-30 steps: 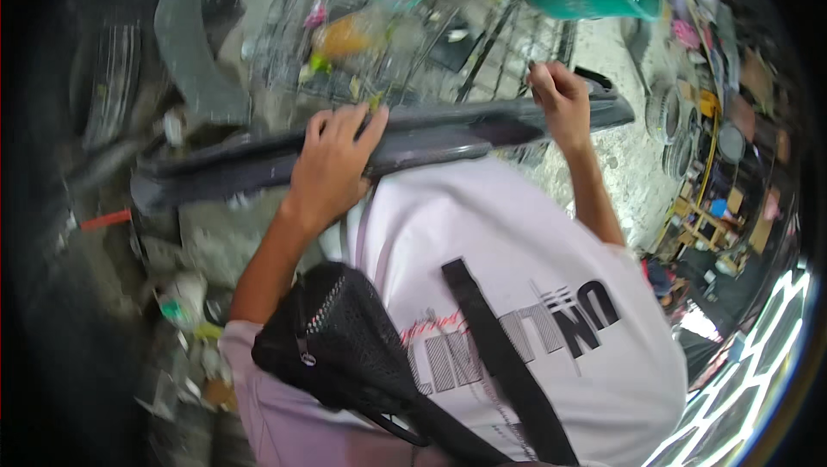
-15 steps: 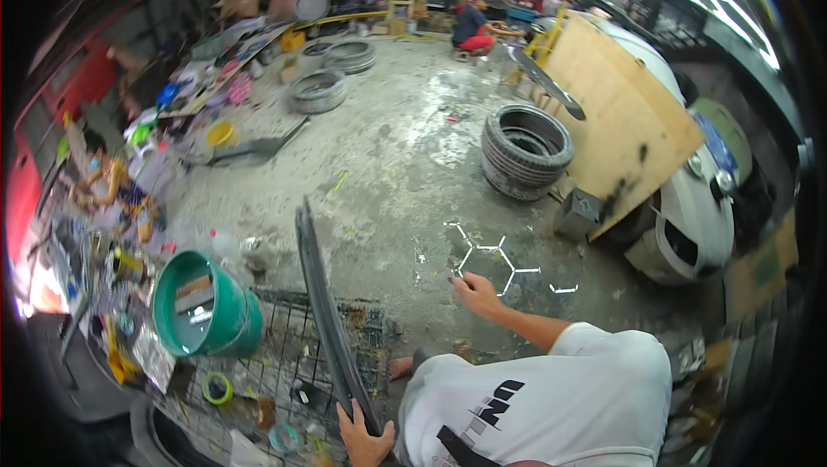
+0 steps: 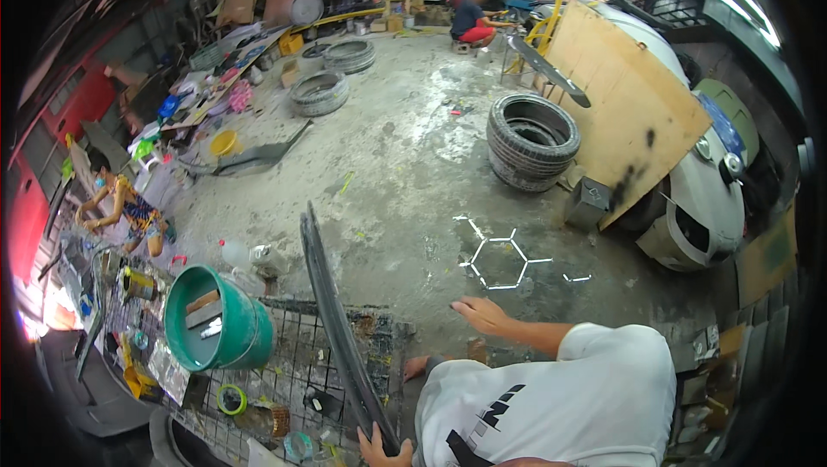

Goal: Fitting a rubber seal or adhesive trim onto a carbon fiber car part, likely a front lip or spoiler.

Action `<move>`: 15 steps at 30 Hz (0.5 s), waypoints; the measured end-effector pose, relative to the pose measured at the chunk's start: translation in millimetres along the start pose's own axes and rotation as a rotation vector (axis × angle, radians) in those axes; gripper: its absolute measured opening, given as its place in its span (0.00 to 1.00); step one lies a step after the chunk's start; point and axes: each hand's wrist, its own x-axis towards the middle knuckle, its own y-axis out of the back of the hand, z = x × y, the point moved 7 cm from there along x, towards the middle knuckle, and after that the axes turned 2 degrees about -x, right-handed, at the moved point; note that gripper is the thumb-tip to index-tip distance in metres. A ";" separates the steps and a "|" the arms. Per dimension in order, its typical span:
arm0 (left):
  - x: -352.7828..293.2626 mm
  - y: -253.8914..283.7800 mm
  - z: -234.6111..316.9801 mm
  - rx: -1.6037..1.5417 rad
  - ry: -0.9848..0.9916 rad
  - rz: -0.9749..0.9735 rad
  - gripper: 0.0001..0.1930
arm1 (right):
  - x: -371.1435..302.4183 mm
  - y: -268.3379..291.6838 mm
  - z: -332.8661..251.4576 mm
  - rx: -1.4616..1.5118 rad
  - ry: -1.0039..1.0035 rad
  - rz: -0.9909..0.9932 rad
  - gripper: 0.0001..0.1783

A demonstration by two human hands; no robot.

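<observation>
A long, dark, narrow strip with a ridge along it, like a car trim piece [image 3: 332, 312], slants from my lap side up across the edge of a wire rack. Around its near end the fingers of my left hand [image 3: 383, 450] are closed. My right hand [image 3: 484, 316] is held out over the floor, clear of the strip. Its fingers are curled together, and a small dark tip shows at them, too small to name.
On the wire rack [image 3: 293, 355] stands a green bucket [image 3: 258, 333] with water and blocks inside. Stacked tires [image 3: 534, 144] and a plywood board [image 3: 620, 96] are ahead right. One person [image 3: 129, 204] crouches at left, another [image 3: 472, 21] sits far back. Bright hexagon lines [image 3: 500, 262] show on the floor.
The whole view has shifted a little. My right hand has drawn back slightly toward me. My left hand keeps its hold on the trim piece.
</observation>
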 end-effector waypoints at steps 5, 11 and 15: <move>-100.6 -46.1 -100.7 0.157 -0.231 0.259 0.43 | 69.0 -76.8 -110.6 -0.012 0.240 -0.302 0.31; -141.8 2.9 4.1 -0.117 0.341 0.464 0.27 | 76.0 -91.5 -244.3 0.310 0.619 -0.576 0.08; -141.6 8.3 36.7 0.133 0.549 0.568 0.24 | 53.3 -130.7 -284.3 0.332 0.639 -0.920 0.10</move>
